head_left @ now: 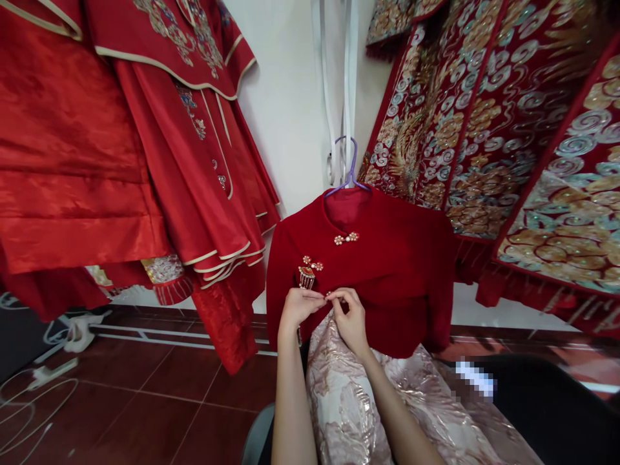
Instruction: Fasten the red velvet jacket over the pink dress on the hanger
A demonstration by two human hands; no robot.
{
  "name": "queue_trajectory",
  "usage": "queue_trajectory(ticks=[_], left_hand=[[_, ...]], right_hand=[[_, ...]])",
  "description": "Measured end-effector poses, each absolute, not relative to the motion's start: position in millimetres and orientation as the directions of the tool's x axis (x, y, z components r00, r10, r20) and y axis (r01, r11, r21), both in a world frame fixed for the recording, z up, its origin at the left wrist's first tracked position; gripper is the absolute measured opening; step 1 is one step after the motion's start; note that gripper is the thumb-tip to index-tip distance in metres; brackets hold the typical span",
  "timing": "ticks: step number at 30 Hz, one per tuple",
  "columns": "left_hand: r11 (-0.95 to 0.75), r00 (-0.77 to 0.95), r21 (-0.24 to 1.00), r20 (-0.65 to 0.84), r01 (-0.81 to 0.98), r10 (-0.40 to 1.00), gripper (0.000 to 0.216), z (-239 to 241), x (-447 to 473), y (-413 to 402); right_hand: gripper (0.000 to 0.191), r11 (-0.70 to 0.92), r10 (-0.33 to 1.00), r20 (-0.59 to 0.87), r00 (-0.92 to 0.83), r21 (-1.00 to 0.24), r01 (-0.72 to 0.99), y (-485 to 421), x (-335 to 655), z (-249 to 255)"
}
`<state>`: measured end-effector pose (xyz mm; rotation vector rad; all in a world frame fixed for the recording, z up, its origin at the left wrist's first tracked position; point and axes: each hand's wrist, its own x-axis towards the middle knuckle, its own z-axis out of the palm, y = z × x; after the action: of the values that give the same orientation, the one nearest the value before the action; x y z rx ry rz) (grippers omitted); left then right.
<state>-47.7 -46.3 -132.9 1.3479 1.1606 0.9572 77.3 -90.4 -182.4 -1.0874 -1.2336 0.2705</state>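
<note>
A short dark red jacket [387, 258] hangs on a purple hanger [352, 165] in front of me. One beaded flower clasp [346, 239] closes its collar; another clasp [312, 263] with a tasselled fan-shaped ornament [307, 278] sits lower on the left. Below that, my left hand [301, 309] and my right hand [349, 318] meet at the jacket front, fingertips pinched close together. A tiny beaded bit shows between them, mostly covered by the fingers. Pale pink brocade fabric with a metallic sheen [349, 400] lies beneath my hands and forearms.
Red garments with cream piping [194, 168] hang at the left. Densely embroidered red and gold garments [475, 129] hang at the right. White rack poles [334, 84] stand behind the hanger. Cables and a power strip [53, 373] lie on the tiled floor at the lower left.
</note>
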Motion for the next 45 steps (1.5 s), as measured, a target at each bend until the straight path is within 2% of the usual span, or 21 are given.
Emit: queue_trajectory(ticks=[9, 14, 21, 24, 28, 31, 36, 42, 45], left_hand=[[0.080, 0.265, 0.995, -0.093, 0.057, 0.960, 0.018, -135, -54, -46], [0.057, 0.109, 0.998, -0.060, 0.033, 0.992, 0.032, -124, -68, -50], [-0.021, 0.040, 0.999, 0.019, 0.043, 0.999, 0.022, -118, -73, -50], [-0.069, 0.049, 0.994, 0.065, 0.085, 0.997, 0.017, -121, -68, -48], [-0.145, 0.217, 0.965, 0.096, 0.220, 0.971, 0.009, -130, -59, -46], [-0.163, 0.282, 0.951, 0.085, 0.263, 0.955, 0.011, -139, -53, -45], [-0.192, 0.267, 0.942, 0.116, 0.277, 0.957, 0.018, -146, -51, -41], [-0.203, 0.241, 0.956, 0.150, 0.213, 0.959, 0.020, -143, -50, -42], [-0.206, 0.212, 0.960, 0.165, 0.189, 0.963, 0.020, -142, -48, -41]], right_hand=[[0.013, 0.477, 0.692, 0.604, 0.396, -0.794, 0.378, -91, 76, -180], [0.008, 0.458, 0.614, 0.601, 0.512, -0.799, 0.388, -93, 75, -181], [0.008, 0.483, 0.547, 0.579, 0.605, -0.808, 0.337, -96, 75, -184], [0.008, 0.494, 0.559, 0.577, 0.596, -0.808, 0.320, -95, 75, -185], [0.007, 0.488, 0.581, 0.566, 0.584, -0.817, 0.307, -94, 76, -187], [0.007, 0.475, 0.603, 0.549, 0.578, -0.830, 0.293, -92, 77, -189], [0.009, 0.444, 0.634, 0.520, 0.572, -0.851, 0.282, -92, 77, -189], [0.025, 0.388, 0.687, 0.466, 0.558, -0.884, 0.262, -91, 77, -188], [0.024, 0.378, 0.692, 0.477, 0.542, -0.879, 0.291, -91, 77, -187]])
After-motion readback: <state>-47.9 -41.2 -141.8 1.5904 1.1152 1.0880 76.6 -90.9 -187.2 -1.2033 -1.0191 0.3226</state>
